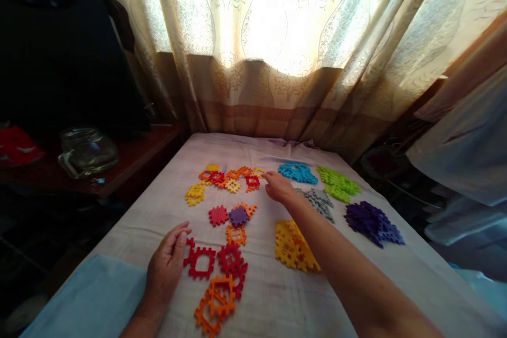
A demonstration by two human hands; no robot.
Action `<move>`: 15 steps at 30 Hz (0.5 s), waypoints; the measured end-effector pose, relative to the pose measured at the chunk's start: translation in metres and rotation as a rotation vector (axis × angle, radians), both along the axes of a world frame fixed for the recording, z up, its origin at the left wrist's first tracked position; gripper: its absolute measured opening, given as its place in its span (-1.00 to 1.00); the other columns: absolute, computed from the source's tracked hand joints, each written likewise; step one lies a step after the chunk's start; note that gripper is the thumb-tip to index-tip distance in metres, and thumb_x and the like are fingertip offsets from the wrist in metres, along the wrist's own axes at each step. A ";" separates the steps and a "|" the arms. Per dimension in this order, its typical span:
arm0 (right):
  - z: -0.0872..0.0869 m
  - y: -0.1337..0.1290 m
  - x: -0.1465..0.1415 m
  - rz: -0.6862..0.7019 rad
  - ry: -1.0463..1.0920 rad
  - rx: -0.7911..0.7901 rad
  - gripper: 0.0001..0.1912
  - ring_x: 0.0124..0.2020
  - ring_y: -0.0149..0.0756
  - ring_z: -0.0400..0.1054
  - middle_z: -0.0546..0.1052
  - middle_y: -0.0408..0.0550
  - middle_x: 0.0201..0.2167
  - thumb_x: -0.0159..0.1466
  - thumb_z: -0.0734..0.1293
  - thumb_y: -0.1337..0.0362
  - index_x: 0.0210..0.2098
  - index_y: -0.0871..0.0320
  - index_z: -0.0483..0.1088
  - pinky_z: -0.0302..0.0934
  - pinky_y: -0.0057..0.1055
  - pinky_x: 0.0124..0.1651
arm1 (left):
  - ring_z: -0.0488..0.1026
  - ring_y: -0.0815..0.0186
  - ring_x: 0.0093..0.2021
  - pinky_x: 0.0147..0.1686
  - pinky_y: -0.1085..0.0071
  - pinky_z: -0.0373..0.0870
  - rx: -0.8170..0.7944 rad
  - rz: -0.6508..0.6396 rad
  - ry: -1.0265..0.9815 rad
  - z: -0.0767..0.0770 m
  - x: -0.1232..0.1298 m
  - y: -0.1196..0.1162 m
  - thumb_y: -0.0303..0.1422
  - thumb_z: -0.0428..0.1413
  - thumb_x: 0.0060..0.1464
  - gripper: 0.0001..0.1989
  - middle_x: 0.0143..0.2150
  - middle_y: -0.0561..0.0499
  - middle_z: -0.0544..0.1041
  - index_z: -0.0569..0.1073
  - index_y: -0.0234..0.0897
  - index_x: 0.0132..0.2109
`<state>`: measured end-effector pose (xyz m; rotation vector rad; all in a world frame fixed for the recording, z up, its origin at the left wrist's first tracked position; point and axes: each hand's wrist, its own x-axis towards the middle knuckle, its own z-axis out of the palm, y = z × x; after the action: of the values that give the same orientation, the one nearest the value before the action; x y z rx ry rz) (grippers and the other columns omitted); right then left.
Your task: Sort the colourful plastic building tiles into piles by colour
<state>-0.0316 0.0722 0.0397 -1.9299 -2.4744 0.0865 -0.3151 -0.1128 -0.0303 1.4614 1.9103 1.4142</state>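
Note:
My right hand (276, 186) reaches over the cloth, its fingers closed on a yellow piece (259, 172) at the far middle. My left hand (169, 256) rests at the near left with its fingers together, beside red pieces (202, 263); whether something is in it is hidden. Orange pieces (222, 296) lie at the near edge. A purple square (238, 216) overlaps orange pieces, next to a red square (218, 215). Further back are mixed red, orange and yellow pieces (233, 185).
Piles of blue (298, 172), green (338, 184), grey (319, 203), purple (372, 223) and yellow (295, 245) pieces lie on the right. A light blue cloth (91, 296) is at the near left. A glass jug (87, 152) stands on a side table beyond the left edge.

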 end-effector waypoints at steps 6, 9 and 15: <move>-0.021 0.052 -0.008 -0.112 -0.063 -0.042 -0.56 0.07 -0.07 0.34 0.45 0.14 0.07 0.26 0.20 0.37 0.09 0.08 0.43 0.23 -0.26 0.00 | 0.53 0.19 -0.02 0.00 0.30 0.46 0.005 -0.007 -0.016 -0.002 0.000 -0.001 0.03 -0.03 0.10 -0.56 -0.01 -0.11 0.59 0.55 -0.21 -0.24; -0.023 0.052 -0.005 -0.090 -0.084 -0.011 -0.66 0.12 -0.03 0.28 0.45 0.19 0.05 0.29 0.20 0.31 -0.02 0.15 0.50 0.19 -0.23 0.03 | 0.53 0.19 -0.02 0.01 0.30 0.45 0.001 -0.007 -0.011 -0.003 0.000 -0.002 0.02 -0.02 0.11 -0.56 -0.01 -0.12 0.58 0.55 -0.21 -0.23; -0.001 0.011 0.029 -0.073 -0.089 0.101 -0.69 0.24 -0.05 0.12 0.33 0.17 0.21 0.32 0.21 0.25 -0.08 0.19 0.52 0.10 -0.23 0.15 | 0.52 0.18 -0.02 0.01 0.28 0.45 -0.004 -0.009 -0.010 0.000 0.001 0.000 0.03 -0.04 0.09 -0.55 0.00 -0.12 0.58 0.54 -0.21 -0.24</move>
<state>-0.0024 0.0830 0.0383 -2.0217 -2.4067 -0.1250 -0.3141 -0.1131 -0.0299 1.4569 1.8971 1.4108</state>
